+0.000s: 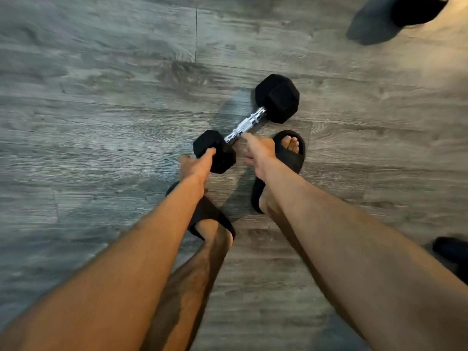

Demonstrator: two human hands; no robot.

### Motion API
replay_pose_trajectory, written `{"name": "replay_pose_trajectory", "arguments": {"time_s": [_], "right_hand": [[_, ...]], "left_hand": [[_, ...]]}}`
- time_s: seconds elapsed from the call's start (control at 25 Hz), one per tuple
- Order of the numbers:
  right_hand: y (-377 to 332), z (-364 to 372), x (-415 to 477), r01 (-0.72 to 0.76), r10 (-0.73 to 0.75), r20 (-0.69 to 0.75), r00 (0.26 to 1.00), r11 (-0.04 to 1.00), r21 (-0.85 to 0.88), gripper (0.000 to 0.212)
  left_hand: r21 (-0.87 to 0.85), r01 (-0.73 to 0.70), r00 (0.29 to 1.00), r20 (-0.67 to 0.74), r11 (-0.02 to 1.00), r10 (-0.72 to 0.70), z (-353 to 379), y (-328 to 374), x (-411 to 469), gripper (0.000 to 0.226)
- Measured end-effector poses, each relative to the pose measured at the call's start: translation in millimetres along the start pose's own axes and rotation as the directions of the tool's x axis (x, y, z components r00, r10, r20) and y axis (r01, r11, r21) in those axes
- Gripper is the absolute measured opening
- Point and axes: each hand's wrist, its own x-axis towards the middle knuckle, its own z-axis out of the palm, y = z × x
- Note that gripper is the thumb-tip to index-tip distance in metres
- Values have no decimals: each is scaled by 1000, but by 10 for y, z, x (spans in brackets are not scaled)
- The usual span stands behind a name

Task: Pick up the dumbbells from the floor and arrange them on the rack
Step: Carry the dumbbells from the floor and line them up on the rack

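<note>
A black hex dumbbell (247,124) with a chrome knurled handle lies diagonally on the grey wood floor, its bigger-looking head at the upper right and its other head at the lower left. My left hand (196,165) reaches down, fingers apart, with a fingertip touching the lower-left head. My right hand (259,150) stretches toward the handle, its fingertips at the chrome bar near the lower-left head, not closed around it. No rack is in view.
My two feet in black slides stand right below the dumbbell, the right one (286,158) beside the handle, the left one (210,219) under my left forearm. A dark object (417,8) sits at the top right corner. Another dark shape (453,252) lies at the right edge.
</note>
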Motion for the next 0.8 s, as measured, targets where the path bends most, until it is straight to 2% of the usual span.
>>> {"name": "replay_pose_trajectory", "arguments": {"time_s": [0.08,0.2,0.24,0.32,0.4,0.48,0.56,0.72,0.8], "right_hand": [[-97,85,281,-22,19,21,1000,989,146,44],[-249,212,591,-70,60,41,997,939,336,34],[-296,250,656,-76,62,48,997,913,401,29],[-381,299,760,-99,67,78,995,841,531,14],[-436,300,828,-143,91,116,989,779,611,18],[-474,311,860,-162,124,104,987,767,620,29],[-466,376,866,-156,161,48,986,781,605,30],[-477,433,576,-104,158,-47,986,815,570,30],[-468,417,256,-101,155,-49,987,820,564,30]], "left_hand": [[-128,108,993,49,986,-103,142,123,330,104],[-217,264,962,126,940,-241,311,118,950,134],[-236,308,948,163,922,-275,344,113,1064,134],[-279,351,929,223,894,-296,360,147,1030,115],[-306,349,928,243,886,-282,350,172,953,92],[-321,362,917,289,875,-274,342,167,919,86],[-335,356,917,305,872,-257,309,134,944,86],[-393,428,897,296,813,-329,147,-59,878,125],[-405,441,892,299,801,-340,-7,-170,655,131]]}}
